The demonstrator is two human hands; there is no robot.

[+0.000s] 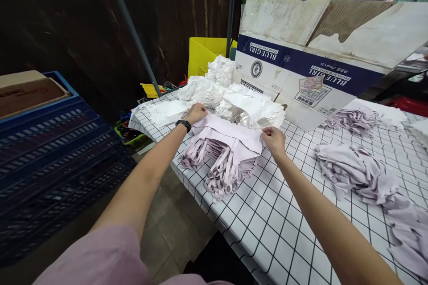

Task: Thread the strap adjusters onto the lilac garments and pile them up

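Note:
A stack of pale lilac fabric bags [224,151] lies on the checked tablecloth [277,213], its loop handles hanging toward the table's near edge. My left hand [196,112], with a black wristband, rests on the stack's far left corner. At the right corner of the top bag, my right hand [273,140] pinches the edge. Just beyond the stack lie heaps of white bags [247,106].
A torn "Blue Girl" cardboard box [301,75] lies on its side behind the stack. More lilac bags [361,171] are spread at the right. A blue plastic crate [50,151] stands at the left, a yellow box [203,53] at the back.

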